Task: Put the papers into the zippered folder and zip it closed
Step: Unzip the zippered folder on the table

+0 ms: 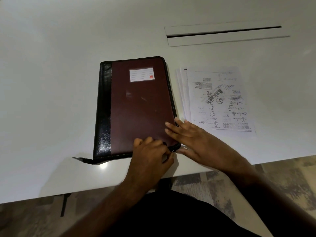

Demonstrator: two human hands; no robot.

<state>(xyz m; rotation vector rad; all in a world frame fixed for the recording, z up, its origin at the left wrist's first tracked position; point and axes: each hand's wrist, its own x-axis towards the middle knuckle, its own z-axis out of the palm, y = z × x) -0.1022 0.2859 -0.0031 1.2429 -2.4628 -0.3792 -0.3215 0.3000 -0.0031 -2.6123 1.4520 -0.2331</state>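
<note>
A maroon zippered folder (136,106) with a black spine and a white label lies flat and closed on the white table (51,82). Its zipper tail (82,159) sticks out at the near left corner. A stack of printed papers (215,100) lies on the table just right of the folder. My left hand (152,154) has its fingers curled at the folder's near right corner and pinches the zipper pull there. My right hand (193,139) lies with straight fingers on the folder's near right edge, beside the papers.
A long cable slot with a white flap (224,34) is set into the table behind the papers. The table's near edge (102,187) runs in front of me, with patterned floor below.
</note>
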